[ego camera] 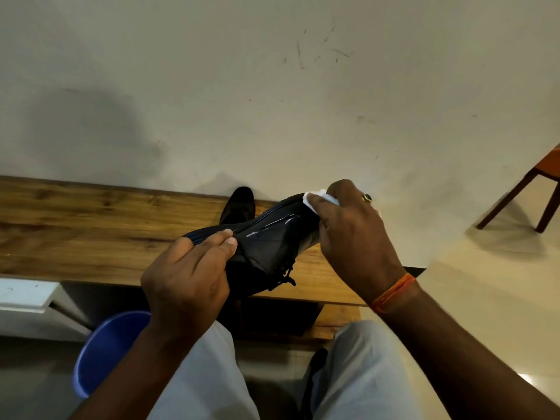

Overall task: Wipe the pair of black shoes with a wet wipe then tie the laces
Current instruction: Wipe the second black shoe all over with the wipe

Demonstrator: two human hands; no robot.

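Note:
I hold a black shoe (272, 237) on its side above a wooden shelf, its sole edge turned up and wet streaks shining on it. My left hand (188, 274) grips the shoe at its heel end. My right hand (354, 237) is closed on a white wet wipe (318, 198) pressed against the shoe's toe end. Loose black laces (286, 275) hang below the shoe. The second black shoe (239, 204) stands on the shelf behind it, toe toward the wall, partly hidden.
The wooden shelf (91, 225) runs along a scuffed white wall (272, 86). A blue bucket (106, 350) sits on the floor at lower left. A wooden chair (533, 189) stands at the right edge. My knees in light trousers fill the bottom.

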